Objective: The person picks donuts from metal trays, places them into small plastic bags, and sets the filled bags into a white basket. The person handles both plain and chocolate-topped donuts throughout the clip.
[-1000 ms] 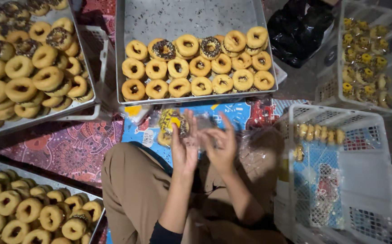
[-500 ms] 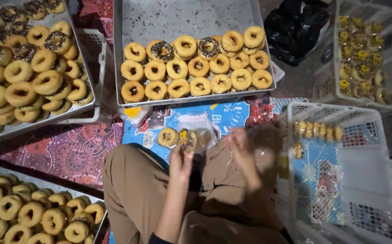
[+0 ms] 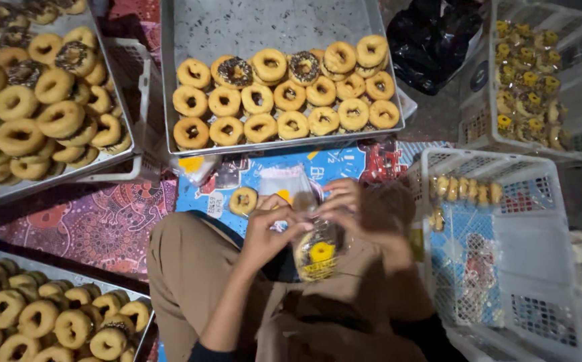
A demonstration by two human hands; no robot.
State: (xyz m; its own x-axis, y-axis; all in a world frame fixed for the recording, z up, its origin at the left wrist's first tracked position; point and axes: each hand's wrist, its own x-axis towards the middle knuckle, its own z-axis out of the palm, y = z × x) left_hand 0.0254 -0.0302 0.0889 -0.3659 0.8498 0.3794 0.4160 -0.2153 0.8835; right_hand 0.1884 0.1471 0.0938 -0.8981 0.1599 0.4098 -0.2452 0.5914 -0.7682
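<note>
**Clear plastic bag held in two hands**

Clear plastic was what both hands held. The left hand (image 3: pixel 267 231) and the right hand (image 3: pixel 344 204) pinched the top of a small bag (image 3: pixel 317 251) with their fingers closed on it. A doughnut with a yellow middle sat inside the bag. The bag hung over the person's lap, just above the brown trousers (image 3: pixel 190 275). One plain doughnut (image 3: pixel 242 200) lay on the blue mat (image 3: pixel 344 161) near the left hand. A metal tray (image 3: pixel 264 27) of doughnuts stood beyond the mat. A white basket (image 3: pixel 545 228) stood beside the right hand, with a few wrapped doughnuts in it.
</note>
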